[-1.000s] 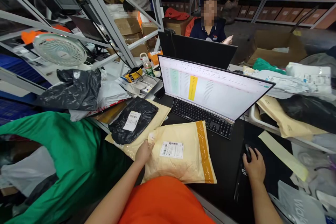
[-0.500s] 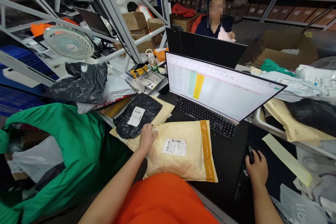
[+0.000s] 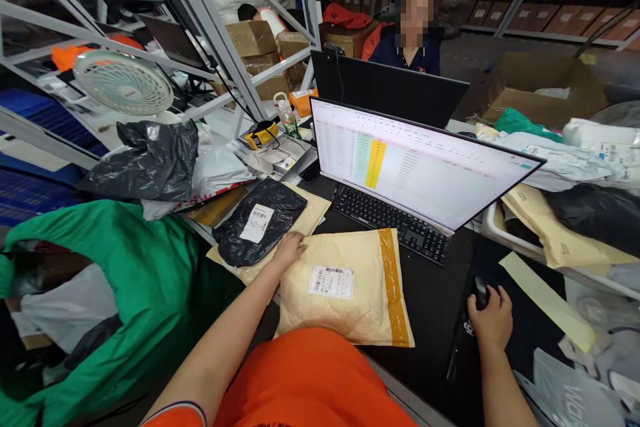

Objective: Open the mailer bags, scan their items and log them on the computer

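Left hand (image 3: 290, 250) slides up, open and flat on the mailer (image 3: 350, 307) corner; right hand (image 3: 493, 321) cups the mouse (image 3: 481, 291); mailer looks soft, light, best pinched by an edge

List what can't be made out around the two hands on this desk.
- Head view: print on the white shipping label of the tan padded mailer, too small.
- The black computer mouse, mostly covered by the right hand.
- Whether the left hand grips the mailer's corner or rests there; the hand's back hides it.
- Spreadsheet text on the wide monitor screen, too small.
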Available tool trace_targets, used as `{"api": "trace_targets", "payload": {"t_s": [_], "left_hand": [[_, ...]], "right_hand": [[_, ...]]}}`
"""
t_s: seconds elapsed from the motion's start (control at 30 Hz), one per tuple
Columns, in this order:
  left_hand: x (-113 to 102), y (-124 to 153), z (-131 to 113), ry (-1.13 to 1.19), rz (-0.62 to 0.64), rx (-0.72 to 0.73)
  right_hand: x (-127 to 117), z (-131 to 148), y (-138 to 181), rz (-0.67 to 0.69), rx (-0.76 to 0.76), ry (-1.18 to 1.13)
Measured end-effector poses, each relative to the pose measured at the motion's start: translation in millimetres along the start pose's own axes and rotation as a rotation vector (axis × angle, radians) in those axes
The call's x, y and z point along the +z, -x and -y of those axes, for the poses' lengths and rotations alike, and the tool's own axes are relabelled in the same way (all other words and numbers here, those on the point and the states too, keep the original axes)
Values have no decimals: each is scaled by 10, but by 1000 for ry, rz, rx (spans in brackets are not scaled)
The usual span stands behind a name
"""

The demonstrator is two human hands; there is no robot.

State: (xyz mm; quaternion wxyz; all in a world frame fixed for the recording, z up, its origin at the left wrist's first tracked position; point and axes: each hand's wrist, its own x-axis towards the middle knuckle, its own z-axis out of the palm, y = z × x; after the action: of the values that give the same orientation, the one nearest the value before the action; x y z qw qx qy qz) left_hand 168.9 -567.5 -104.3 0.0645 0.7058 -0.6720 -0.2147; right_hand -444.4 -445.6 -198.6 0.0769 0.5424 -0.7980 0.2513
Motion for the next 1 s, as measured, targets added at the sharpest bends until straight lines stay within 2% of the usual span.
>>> {"api": "trace_targets", "payload": {"t_s": [0.23, 0.43, 0.77, 1.0], "left_hand": [[-133, 19, 20, 77, 35, 77], [-145, 82, -41, 219, 27, 120], [-38, 144, -64, 296, -83, 32], [-25, 96, -83, 296, -76, 17]], "right_hand": [[0, 12, 6, -35, 3, 1], [-11, 31, 3, -16, -22, 29], [-26, 39, -3, -14, 24, 7], [-118, 99, 38, -29, -6, -15]]}}
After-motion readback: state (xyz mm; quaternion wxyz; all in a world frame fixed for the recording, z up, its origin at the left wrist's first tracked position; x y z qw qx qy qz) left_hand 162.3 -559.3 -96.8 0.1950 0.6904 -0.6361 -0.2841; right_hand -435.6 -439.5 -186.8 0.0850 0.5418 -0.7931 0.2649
